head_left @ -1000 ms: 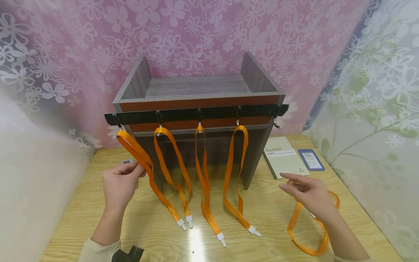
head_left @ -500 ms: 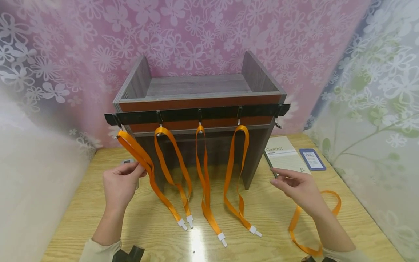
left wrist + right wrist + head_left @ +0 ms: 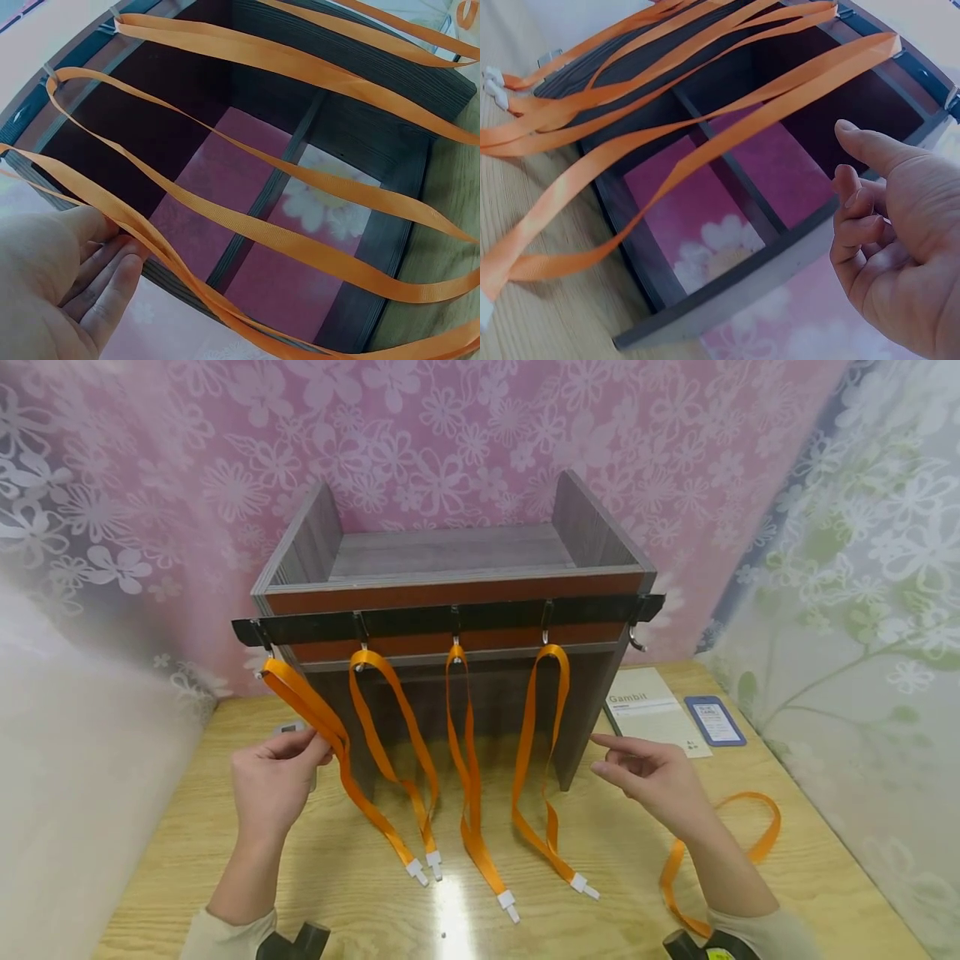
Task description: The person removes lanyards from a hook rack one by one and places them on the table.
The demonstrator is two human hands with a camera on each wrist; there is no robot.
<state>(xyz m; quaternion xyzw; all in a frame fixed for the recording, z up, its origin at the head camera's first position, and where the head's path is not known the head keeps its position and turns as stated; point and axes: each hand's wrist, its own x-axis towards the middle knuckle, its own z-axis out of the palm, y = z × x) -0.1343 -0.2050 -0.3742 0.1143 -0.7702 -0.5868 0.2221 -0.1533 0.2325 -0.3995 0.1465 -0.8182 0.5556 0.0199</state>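
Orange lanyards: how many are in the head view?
5. From the black hook rail hang four, left to right: first lanyard, pinched by the left hand, second, third and fourth. The fifth lies on the table at right, partly hidden by the right forearm.

Left fingers seem pinched together; right fingers curl loosely.

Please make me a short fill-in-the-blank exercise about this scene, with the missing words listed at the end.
1. The strap pinched by the left hand is coloured ____.
2. Of the five hooks on the black rail, ____ have a strap hanging on them.
3. The right hand holds ____.
4. The title printed on the notebook reads ____.

Missing words: orange; four; nothing; Gambit.
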